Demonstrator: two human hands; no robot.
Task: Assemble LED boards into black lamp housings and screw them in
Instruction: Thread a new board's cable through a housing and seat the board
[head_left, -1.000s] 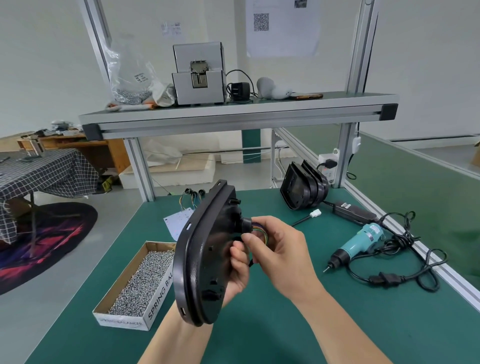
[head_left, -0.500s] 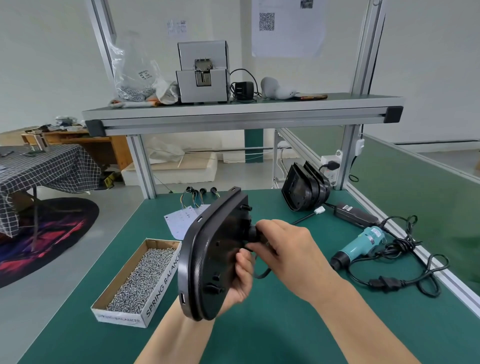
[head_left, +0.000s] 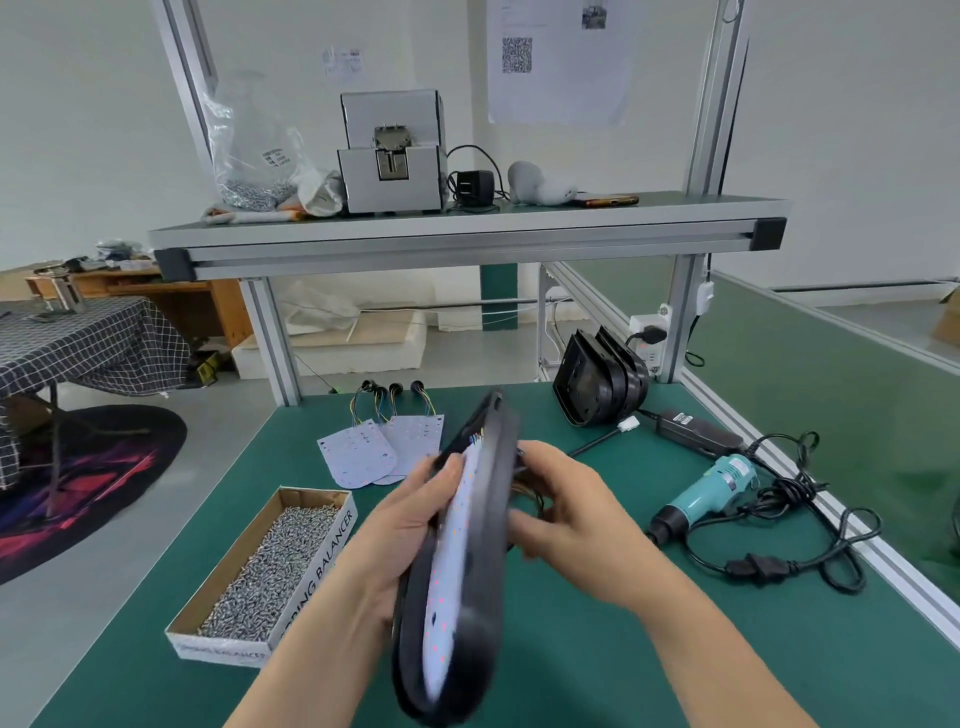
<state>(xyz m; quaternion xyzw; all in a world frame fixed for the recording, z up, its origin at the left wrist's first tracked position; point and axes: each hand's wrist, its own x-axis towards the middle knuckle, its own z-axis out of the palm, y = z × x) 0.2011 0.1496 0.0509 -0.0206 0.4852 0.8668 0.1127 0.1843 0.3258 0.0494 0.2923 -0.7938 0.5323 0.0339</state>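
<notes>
I hold a black lamp housing (head_left: 485, 525) on edge above the green bench, its open side turned toward my left. A white LED board (head_left: 451, 587) sits inside it, blurred by motion. My left hand (head_left: 400, 525) grips the housing's left rim, thumb over the board's edge. My right hand (head_left: 566, 514) is behind the housing's back, fingers curled round the wires there; what exactly it pinches is hidden. Loose white LED boards (head_left: 379, 449) with coloured wires lie on the bench beyond. A stack of black housings (head_left: 597, 384) leans at the back right.
A cardboard box of screws (head_left: 265, 566) lies at the left. A teal electric screwdriver (head_left: 711, 488) with a tangled black cord (head_left: 779, 551) lies at the right, near a black power adapter (head_left: 696, 428). An upper shelf (head_left: 467, 239) carries a grey screw feeder (head_left: 392, 150).
The housing has been turned over: earlier its black back faced me, now the open side with the LED board shows. My left hand shifted to the rim.
</notes>
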